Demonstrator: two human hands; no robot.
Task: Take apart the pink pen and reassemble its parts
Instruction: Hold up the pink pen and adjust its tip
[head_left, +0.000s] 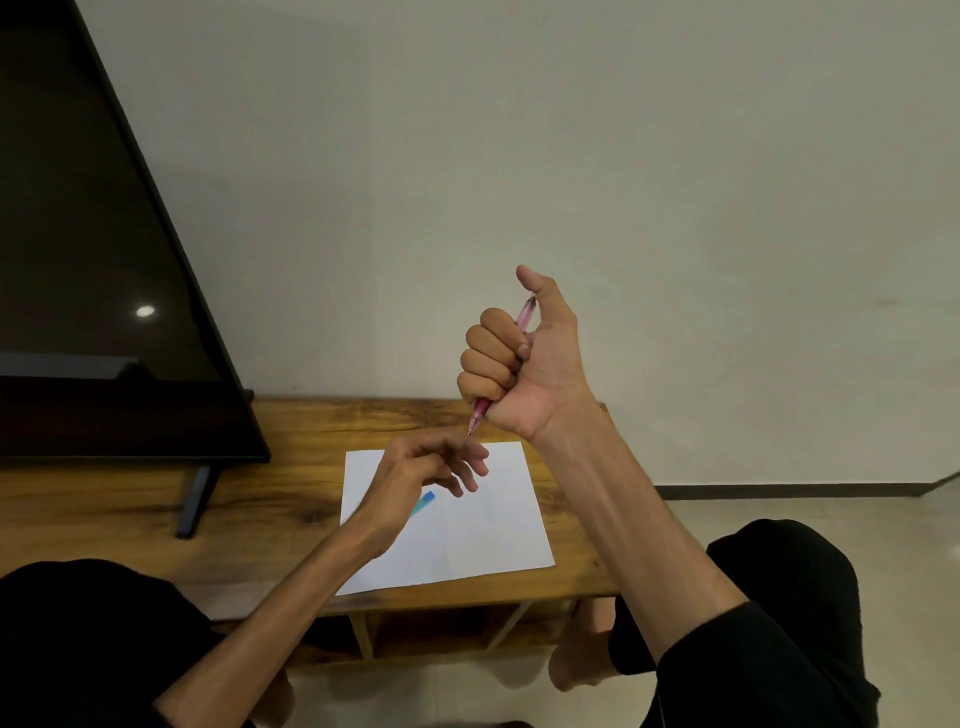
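Plain room, low wooden bench

A dark television (88, 249) stands on the wooden bench (291, 499) against a pale wall (571, 156); floor (810, 512) pale.

Pink pen (480, 410), white paper (493, 525), blue-green piece (422, 503), brown wood-grain table (291, 483), black TV (78, 234).

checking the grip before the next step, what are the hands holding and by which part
The right hand grips the pink pen in a fist around its middle, tip pointing down. The left hand hovers over the paper; whether it holds anything cannot be told.

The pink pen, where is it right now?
In the head view the pink pen is gripped in the raised right hand, tip pointing down, just above the left hand and the white paper.
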